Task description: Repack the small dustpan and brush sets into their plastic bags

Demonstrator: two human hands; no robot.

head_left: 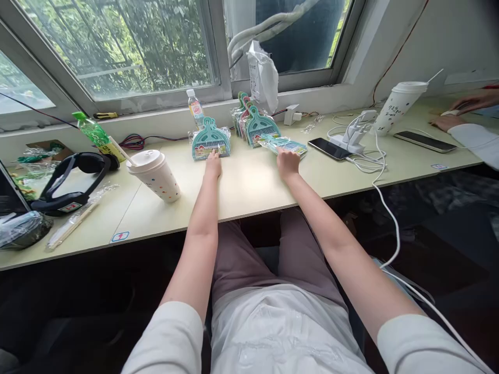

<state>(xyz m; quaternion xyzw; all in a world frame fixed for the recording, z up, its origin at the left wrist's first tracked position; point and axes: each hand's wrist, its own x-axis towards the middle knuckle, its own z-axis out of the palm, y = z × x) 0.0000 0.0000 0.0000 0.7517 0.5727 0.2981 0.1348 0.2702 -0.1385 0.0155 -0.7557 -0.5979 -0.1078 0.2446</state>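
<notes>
My left hand (213, 165) is closed with its fingertips at the lower front edge of a teal mini dustpan-and-brush set (211, 141) in clear wrap, which stands upright on the table. The fingers partly cover its printed label. My right hand (287, 163) grips the near edge of another wrapped teal dustpan set (293, 146), tilted low over the table. Just behind it, a row of wrapped dustpan sets (260, 124) in teal, pink and green stands upright, the teal one foremost.
Left of my arms stand a paper cup (156, 176), headphones (70, 192) and a green bottle (93, 132). To the right are a black phone (328, 148), a charger strip (351, 139) with trailing white cables and a tall cup (399, 111). Another person's hands (448, 122) are at far right.
</notes>
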